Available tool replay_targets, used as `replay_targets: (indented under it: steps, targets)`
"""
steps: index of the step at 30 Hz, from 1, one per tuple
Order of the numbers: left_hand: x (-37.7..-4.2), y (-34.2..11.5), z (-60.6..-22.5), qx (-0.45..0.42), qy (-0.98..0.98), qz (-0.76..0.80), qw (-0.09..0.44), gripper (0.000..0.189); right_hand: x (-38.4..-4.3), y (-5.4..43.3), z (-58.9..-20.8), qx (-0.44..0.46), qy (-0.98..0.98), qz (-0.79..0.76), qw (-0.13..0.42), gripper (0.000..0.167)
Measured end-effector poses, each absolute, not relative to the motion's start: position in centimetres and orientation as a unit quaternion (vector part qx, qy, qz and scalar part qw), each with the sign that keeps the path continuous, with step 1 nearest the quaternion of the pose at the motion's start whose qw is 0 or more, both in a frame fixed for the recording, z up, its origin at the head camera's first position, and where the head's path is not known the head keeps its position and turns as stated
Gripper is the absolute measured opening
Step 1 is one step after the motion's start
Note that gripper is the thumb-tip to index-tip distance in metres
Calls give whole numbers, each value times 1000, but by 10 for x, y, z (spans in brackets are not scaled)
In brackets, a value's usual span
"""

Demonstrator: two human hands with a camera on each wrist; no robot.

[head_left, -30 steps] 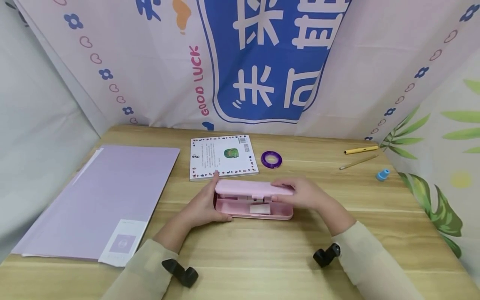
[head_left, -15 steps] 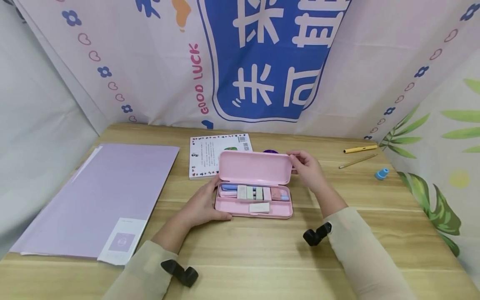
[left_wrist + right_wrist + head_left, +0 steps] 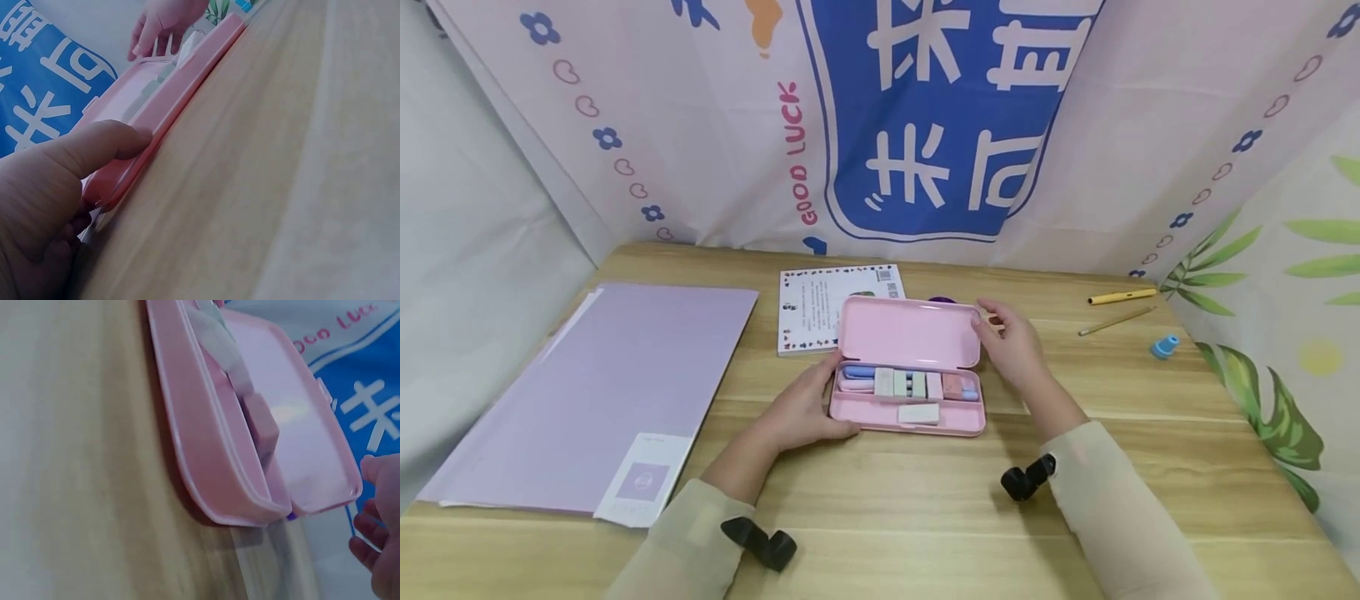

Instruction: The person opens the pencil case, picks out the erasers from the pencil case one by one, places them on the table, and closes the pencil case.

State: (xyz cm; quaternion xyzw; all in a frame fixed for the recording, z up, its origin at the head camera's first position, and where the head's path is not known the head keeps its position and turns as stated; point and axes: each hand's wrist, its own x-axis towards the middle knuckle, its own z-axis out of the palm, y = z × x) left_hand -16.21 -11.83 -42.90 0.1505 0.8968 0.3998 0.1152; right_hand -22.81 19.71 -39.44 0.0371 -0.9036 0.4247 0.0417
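A pink pencil case (image 3: pixel 910 333) stands on the table with its lid tilted back. Inside lie blue and pink pens (image 3: pixel 859 374), several pale eraser-like blocks (image 3: pixel 883 383) and a reddish block (image 3: pixel 952 387). One white block (image 3: pixel 919 414) sits in the front compartment. My left hand (image 3: pixel 801 408) grips the case's left end, thumb (image 3: pixel 128 140) on the front wall and fingers round the end. At the lid's right corner is my right hand (image 3: pixel 1011 346), its thumb tip (image 3: pixel 370 467) close to the lid edge and its fingers loosely bent.
Behind the case are a white book (image 3: pixel 808 304) and a purple ring (image 3: pixel 942 299), partly hidden by the lid. A large lilac folder (image 3: pixel 617 392) lies left. At right are a yellow pen (image 3: pixel 1122 297), a pencil (image 3: pixel 1116 322) and a small blue object (image 3: pixel 1165 347).
The lid has swung up and back from nearly closed, showing the contents. My right hand moved from the front to the lid's far right corner and loosened there; the left hand stayed.
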Motion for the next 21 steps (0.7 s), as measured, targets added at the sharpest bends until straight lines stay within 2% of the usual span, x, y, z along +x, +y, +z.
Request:
replay_targets:
  steps: [4, 11, 16, 21]
  targets:
    - [-162, -120, -429, 156, 896, 401, 111, 120, -201, 190, -386, 96, -926, 360, 63, 40]
    - [-162, -121, -430, 157, 895, 403, 111, 120, -155, 178, -391, 237, -923, 300, 36, 32]
    - [-161, -121, -428, 154, 894, 405, 113, 120, -144, 172, -401, 271, -925, 265, 18, 31]
    - [-162, -120, -428, 152, 894, 405, 117, 121, -144, 171, -408, 270, -928, 255, 30, 31]
